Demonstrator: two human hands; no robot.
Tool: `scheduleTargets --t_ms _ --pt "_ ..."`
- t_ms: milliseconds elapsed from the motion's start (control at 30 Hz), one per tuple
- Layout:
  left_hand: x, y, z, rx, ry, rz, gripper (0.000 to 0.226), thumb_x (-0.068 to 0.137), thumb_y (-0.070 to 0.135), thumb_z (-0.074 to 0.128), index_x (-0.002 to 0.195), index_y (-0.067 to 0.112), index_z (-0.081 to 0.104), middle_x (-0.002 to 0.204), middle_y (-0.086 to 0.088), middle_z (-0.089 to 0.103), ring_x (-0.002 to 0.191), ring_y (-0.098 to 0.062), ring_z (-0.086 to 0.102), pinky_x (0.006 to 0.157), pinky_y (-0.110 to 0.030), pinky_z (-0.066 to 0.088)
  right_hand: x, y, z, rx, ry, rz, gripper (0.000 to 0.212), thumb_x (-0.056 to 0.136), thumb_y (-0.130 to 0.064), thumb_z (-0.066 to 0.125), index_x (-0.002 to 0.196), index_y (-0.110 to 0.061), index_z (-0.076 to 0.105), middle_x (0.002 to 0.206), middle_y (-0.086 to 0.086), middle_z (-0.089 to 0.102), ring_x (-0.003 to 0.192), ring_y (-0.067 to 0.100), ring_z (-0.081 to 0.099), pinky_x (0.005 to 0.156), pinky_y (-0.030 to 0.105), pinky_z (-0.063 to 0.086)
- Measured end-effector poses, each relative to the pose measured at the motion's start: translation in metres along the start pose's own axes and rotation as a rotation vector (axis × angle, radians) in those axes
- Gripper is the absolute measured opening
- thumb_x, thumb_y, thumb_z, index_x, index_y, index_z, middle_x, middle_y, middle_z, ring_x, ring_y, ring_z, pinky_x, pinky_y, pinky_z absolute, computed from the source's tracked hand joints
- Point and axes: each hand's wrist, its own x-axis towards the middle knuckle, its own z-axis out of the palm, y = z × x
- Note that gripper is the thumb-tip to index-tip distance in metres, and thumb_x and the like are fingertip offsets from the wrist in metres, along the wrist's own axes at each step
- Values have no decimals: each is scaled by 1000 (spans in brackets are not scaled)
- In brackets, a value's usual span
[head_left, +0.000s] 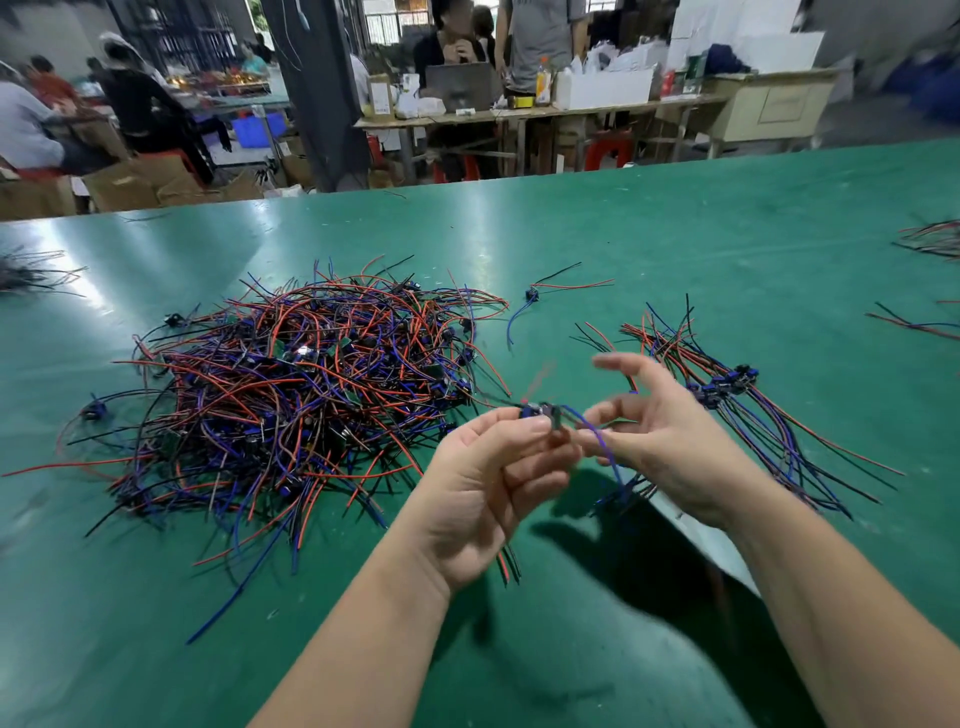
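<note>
A wired part (543, 413) is pinched by the left hand (483, 483) above the green table (675, 234), beside the wire heap (291, 395). The blurred right hand (670, 441) is at its blue wire (597, 434); whether it is gripped cannot be told.

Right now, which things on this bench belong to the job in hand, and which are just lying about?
In the job: left hand pinching a wired module; right hand at its blue wire; tangled pile of modules; aligned bundle beside the right hand.
Lying about: lone module beyond the hands; far-left wire bundle; far-right wire bundles.
</note>
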Motion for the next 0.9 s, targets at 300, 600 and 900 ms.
scheduleTargets --t_ms 300,600,900 --pt "5 -13 0 235 132 94 19 51 20 85 58 30 70 63 11 64 53 -1 57 47 -16 46 -7 -4 22 320 -32 -99 22 58 -16 73 79 -14 77 66 0 67 55 9 59 57 16 49" --pt "7 -16 2 155 -27 330 50 82 -12 53 92 32 74 95 4 72 80 -8 66 69 -21 55 -5 -15 18 643 85 93 13 68 -19 65 61 -14 74 58 -2 62 43 4 52 44 15 47" --pt "-6 3 -5 -160 -304 -85 39 60 24 54 82 3 78 80 -18 73 77 -28 73 64 -33 59 -3 -15 14 714 48 128 11 64 -17 67 70 -10 73 57 -2 54 46 5 44 44 11 34"
